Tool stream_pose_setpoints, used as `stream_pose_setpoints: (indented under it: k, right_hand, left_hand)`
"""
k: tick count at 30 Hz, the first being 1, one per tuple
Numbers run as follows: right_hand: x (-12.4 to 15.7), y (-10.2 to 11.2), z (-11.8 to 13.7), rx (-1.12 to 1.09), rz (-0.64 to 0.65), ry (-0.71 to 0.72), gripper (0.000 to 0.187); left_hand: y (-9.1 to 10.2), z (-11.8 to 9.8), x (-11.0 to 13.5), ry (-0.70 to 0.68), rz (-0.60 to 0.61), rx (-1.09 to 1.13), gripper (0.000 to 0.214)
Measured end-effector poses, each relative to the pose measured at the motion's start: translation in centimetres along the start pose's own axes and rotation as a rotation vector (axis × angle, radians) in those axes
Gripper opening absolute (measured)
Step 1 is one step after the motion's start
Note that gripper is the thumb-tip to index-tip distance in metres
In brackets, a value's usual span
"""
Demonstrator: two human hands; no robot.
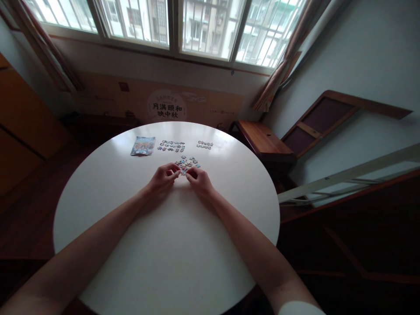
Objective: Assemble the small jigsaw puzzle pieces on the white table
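In the head view, the only one, both your hands are over the near side of the white table top, close together but with a small gap between them. Your left hand has the thumb and the first finger brought near to each other, at the near left edge of the pile of puzzle pieces. Your right hand is also narrow at the tips, at the near right edge of it. Whether a piece is pinched in either hand, I cannot tell; the pieces are too small here.

The pile lies just beyond your fingertips and partly between them. Farther than your left hand, there are pieces in rows, the left group, and beside it, more to the left, the packet. Beyond your right hand is the smaller right group, also in rows.

The step in hand seems to be handling single pieces at the edge of the pile. In my judgement, the next move calls for a light fingertip pinch, with your wrists kept away from the loose pieces.
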State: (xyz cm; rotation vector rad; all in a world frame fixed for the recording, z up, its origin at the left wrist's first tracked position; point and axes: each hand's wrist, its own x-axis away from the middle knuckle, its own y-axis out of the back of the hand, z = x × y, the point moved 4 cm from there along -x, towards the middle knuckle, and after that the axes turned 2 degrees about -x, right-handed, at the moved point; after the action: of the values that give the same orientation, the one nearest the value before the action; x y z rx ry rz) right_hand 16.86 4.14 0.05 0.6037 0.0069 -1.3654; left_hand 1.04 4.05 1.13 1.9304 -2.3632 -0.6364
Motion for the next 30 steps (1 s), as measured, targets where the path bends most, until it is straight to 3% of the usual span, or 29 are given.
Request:
stream_pose_setpoints:
  k: [30]
  right_hand:
    - [0.02,0.0,0.05,-0.002,-0.007,0.005,0.012]
  left_hand:
    - [-0.01,-0.02,-0.04,-0.004,0.004,-0.018,0.025]
